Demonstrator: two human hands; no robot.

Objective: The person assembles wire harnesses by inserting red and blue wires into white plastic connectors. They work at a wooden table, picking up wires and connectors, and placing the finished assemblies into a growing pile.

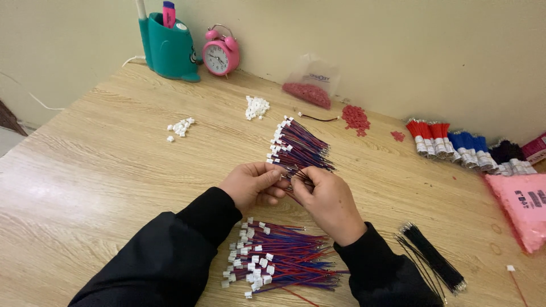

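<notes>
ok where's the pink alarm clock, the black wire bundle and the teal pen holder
pink alarm clock (219, 57), head view, on its dial
black wire bundle (432, 258), head view, mid-length
teal pen holder (166, 51), head view, front wall

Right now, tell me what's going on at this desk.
A person in black sleeves holds a bundle of red-and-blue wires with white connectors, left hand and right hand meeting at its near end. A second pile of the same wires lies on the wooden desk between the arms. Loose white connectors, red pieces and black wires lie around.
</notes>
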